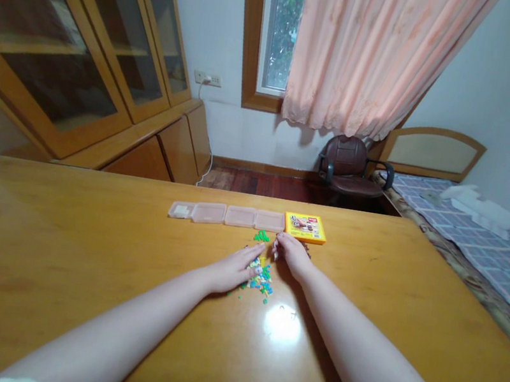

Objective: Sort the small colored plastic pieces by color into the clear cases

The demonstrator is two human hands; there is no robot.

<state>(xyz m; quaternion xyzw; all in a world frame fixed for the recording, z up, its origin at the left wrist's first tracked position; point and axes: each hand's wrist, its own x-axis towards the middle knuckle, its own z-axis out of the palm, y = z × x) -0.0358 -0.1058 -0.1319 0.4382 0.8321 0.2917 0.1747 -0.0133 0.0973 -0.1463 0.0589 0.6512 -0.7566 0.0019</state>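
Observation:
A loose pile of small building blocks in green, blue, yellow and white lies on the table. My left hand rests at the pile's left side, fingers stretched out over it and thumb touching the pieces. Just right of the pile, my right hand has its fingers curled down close to the tabletop; whatever they hold is too small to make out. Beyond the fingertips sits a separate little group of green blocks. Some dark brown pieces show partly behind my right hand.
Several clear plastic trays stand in a row past the blocks, the leftmost with a pale item inside. A yellow box adjoins them on the right. The wooden table reaches toward a brown chair; a bed is at the right.

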